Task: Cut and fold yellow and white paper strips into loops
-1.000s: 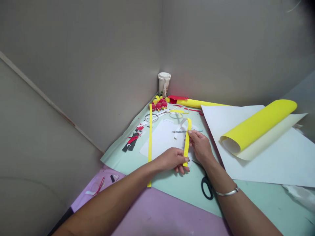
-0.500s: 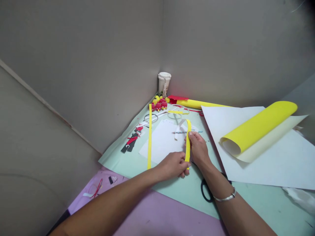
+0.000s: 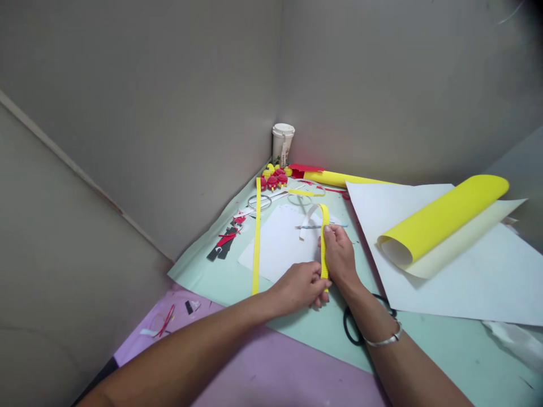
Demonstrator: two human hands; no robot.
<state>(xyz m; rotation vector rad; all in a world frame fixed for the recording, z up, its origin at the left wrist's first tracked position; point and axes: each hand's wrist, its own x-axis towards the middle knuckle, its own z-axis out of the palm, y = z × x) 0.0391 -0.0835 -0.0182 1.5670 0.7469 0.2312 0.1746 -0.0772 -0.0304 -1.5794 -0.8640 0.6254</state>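
Between my two hands is a yellow corrugated paper strip [image 3: 324, 249], its white-backed far end curling over to the left. My left hand [image 3: 302, 287] pinches its near end. Higher up, the fingers of my right hand [image 3: 339, 255] are closed on the same strip. Beneath lies a white paper sheet [image 3: 275, 237] with a pencil [image 3: 309, 227] across it. A second yellow strip [image 3: 257, 243] lies flat to the left of my hands. Black scissor handles [image 3: 353, 330] show partly under my right forearm.
A lidded cup [image 3: 283, 144] stands in the corner, with small red and yellow paper figures [image 3: 274, 178] before it. Black and red scraps [image 3: 224, 243] lie left. A yellow paper roll [image 3: 441, 220] rests on a large white sheet [image 3: 475, 282] at right. Grey walls [image 3: 169, 113] enclose the table.
Both hands keep their hold on the yellow strip, with only a very slight shift. The whole view has moved a little; nothing was let go or picked up.
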